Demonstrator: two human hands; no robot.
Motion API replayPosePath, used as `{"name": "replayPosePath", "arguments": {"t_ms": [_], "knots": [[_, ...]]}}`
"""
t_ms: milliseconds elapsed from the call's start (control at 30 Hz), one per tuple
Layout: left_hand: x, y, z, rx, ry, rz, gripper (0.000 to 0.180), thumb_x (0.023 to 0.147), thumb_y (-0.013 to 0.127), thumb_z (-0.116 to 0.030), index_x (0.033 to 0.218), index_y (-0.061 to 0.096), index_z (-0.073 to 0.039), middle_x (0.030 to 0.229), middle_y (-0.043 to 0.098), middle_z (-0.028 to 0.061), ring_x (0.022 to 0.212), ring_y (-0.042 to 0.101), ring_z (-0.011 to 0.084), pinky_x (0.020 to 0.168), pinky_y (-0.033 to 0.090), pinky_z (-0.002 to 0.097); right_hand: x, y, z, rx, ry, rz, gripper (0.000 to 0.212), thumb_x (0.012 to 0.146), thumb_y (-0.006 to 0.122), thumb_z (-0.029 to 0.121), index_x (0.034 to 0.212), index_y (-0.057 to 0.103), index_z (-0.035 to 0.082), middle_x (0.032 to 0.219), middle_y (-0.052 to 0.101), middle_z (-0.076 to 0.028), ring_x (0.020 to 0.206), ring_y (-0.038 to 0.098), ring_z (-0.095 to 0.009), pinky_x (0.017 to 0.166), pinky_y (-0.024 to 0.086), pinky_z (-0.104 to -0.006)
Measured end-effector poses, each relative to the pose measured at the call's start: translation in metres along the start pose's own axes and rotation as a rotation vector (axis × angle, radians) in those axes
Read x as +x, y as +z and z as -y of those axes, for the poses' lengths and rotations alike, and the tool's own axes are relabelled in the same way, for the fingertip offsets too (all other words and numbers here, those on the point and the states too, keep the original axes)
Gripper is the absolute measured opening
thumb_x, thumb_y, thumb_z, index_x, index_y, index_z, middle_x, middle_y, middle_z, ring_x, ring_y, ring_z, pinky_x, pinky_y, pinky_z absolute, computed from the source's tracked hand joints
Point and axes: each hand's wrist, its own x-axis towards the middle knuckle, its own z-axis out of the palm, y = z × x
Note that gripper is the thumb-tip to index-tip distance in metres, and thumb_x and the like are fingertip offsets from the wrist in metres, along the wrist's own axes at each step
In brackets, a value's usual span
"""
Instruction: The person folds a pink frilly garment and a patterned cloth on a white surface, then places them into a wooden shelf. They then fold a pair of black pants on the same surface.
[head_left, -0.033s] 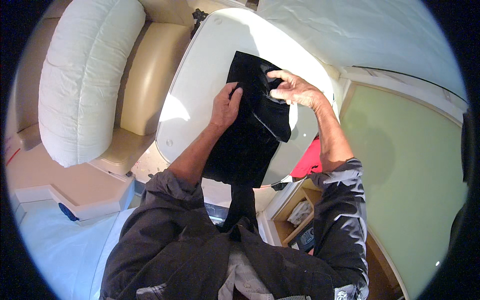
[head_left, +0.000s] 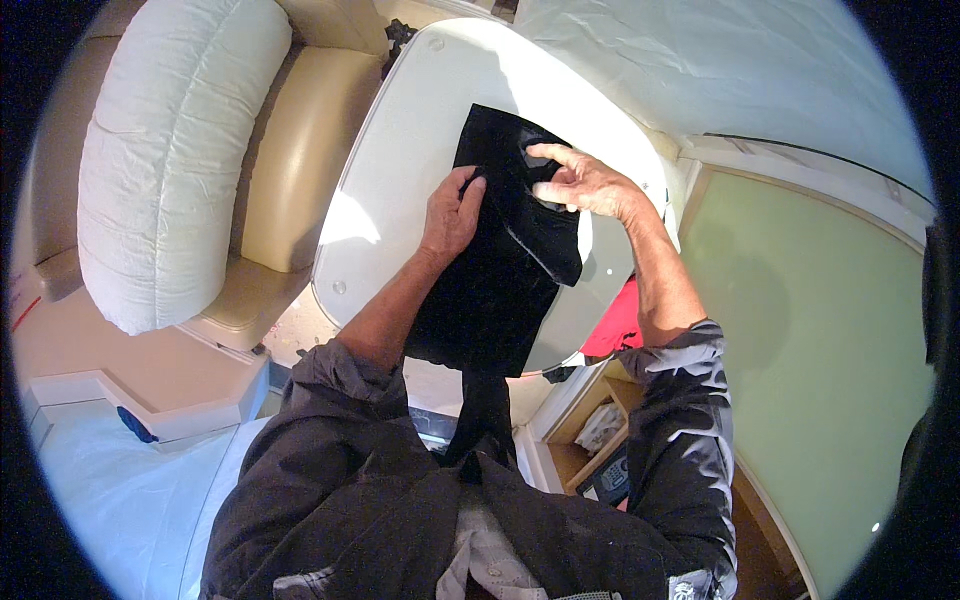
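A black cloth, velvety to look at, lies on the white table and hangs over its near edge. One part is folded over, its pale-lined edge slanting down to a corner on the right. My left hand is closed on the cloth's left side, thumb against curled fingers. Over the upper right part hovers or rests my right hand, index finger and thumb spread apart. A shiny greyish patch shows on the cloth between them; I cannot tell what it is. The other right fingers are partly hidden.
A white pillow leans on a beige cushioned seat to the left. On the right stands a pale green panel. A red item shows beside the table, above a wooden compartment with things in it.
My right hand has shifted slightly to the left over the cloth. The left hand keeps its place.
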Motion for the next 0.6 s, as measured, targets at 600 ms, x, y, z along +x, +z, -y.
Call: {"name": "replayPosePath", "arguments": {"t_ms": [600], "knots": [[0.003, 0.003, 0.007, 0.046, 0.036, -0.027, 0.025, 0.102, 0.063, -0.019, 0.119, 0.066, 0.000, 0.100, 0.072, 0.0214, 0.090, 0.070, 0.0311, 0.082, 0.056, 0.0389, 0.009, 0.003, -0.058, -0.640, 0.103, -0.325, 0.017, 0.092, 0.069, 0.020, 0.107, 0.064, 0.012, 0.103, 0.071, -0.016, 0.102, 0.068, -0.038, 0.089, 0.054, -0.0500]]}}
